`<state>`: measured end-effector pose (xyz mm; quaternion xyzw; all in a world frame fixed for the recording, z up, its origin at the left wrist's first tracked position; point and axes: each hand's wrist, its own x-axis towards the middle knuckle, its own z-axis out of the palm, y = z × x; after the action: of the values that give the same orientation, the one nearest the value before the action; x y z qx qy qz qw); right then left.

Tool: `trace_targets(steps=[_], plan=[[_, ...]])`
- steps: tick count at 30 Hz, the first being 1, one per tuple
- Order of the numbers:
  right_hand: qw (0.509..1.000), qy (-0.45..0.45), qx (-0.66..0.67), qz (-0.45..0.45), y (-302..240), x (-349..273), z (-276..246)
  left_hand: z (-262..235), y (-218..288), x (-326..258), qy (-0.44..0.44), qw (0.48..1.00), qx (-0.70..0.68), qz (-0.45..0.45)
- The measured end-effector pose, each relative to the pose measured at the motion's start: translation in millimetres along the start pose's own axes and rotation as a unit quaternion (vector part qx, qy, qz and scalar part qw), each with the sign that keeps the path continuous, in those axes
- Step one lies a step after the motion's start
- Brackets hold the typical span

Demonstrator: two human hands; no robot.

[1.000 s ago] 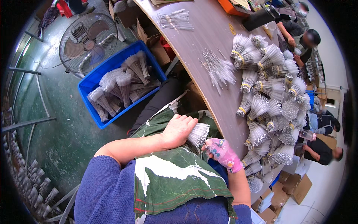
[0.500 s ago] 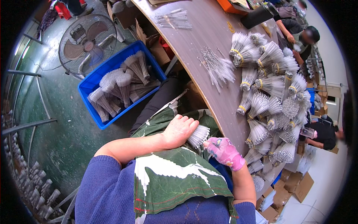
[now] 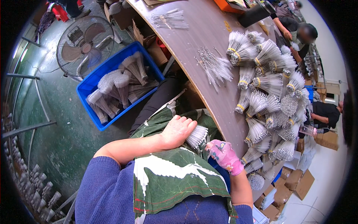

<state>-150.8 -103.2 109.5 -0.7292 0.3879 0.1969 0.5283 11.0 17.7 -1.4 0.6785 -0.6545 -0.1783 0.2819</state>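
Observation:
My left hand (image 3: 178, 131) is closed round a bundle of thin wire brushes (image 3: 197, 137) over my lap, white bristle ends facing right. My right hand (image 3: 225, 156), in a pink flowered glove with bare fingertips, is just right of the bundle, fingers curled together. Whatever they pinch is too small to make out. On the table (image 3: 182, 48) lie loose wire brushes (image 3: 214, 67) and a smaller group of brushes (image 3: 169, 19) farther back. Many brush bundles (image 3: 266, 84), several with yellow bands, are heaped along the table's right side.
A blue bin (image 3: 87, 86) of brush bundles stands left of my legs, beside a floor fan (image 3: 85, 46). A black bottle (image 3: 257, 14) and yellow rubber bands (image 3: 227, 26) are on the table's far part. Co-workers sit at right; cardboard boxes (image 3: 291, 183) lie below them.
My right hand has drawn slightly right and down, away from the bundle. The left hand keeps its hold. The whole view has shifted a little.

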Motion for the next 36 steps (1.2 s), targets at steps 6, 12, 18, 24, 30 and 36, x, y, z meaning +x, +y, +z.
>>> trace_targets(steps=[6, 12, 18, 24, 30, 36], plan=[[1.000, -0.014, 0.003, 0.016, 5, 9, -5, 4, -1, 2, 0.003, 1.000, 0.004, 0.006], [0.997, -0.037, 0.066, -0.004, 24, 9, 4, -4, 3, 9, 0.011, 1.000, 0.019, 0.023], [0.987, 0.071, 0.115, -0.087, 20, 24, 8, 1, -1, 6, -0.008, 1.000, -0.028, 0.001], [0.965, 0.216, 0.022, -0.148, 20, 28, 15, -20, 11, 17, -0.102, 0.988, -0.118, -0.002], [0.953, 0.216, -0.099, -0.189, 0, 8, 9, -32, 9, 20, -0.248, 0.929, -0.273, -0.004], [0.970, 0.145, -0.105, -0.167, 16, 14, 1, -32, -1, 10, -0.304, 0.723, -0.611, -0.103]])
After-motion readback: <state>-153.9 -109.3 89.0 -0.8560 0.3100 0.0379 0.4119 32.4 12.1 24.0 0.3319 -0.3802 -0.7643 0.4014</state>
